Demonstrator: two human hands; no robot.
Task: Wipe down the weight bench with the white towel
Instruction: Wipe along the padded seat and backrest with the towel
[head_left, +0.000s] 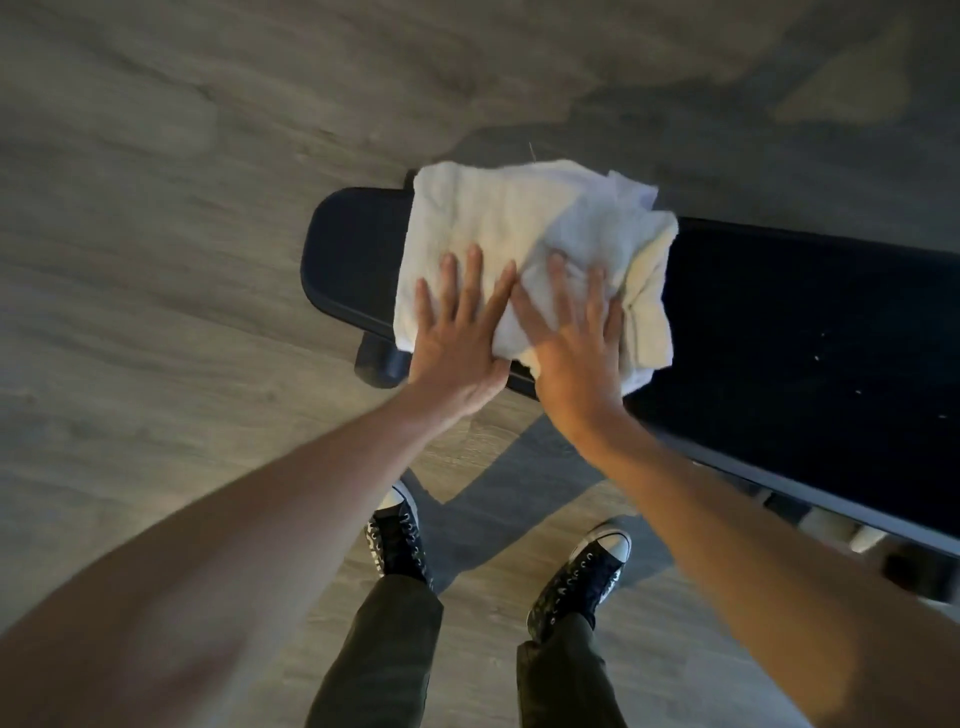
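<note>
The black padded weight bench (789, 332) runs from the centre to the right edge of the head view, its rounded end pointing left. A folded white towel (498, 228) lies across the bench near that end, overhanging both long sides. My left hand (457, 338) lies flat on the towel's near left part with fingers spread. My right hand (576, 338) presses flat beside it on the bunched right part, fingers spread too. Neither hand grips the cloth; both palms rest on top of it.
Grey wood-look flooring (156, 260) surrounds the bench. My two feet in dark sneakers (400, 535) stand close to the bench's near side. A bench foot (376, 364) sticks out under the left end. Part of the frame shows at the lower right.
</note>
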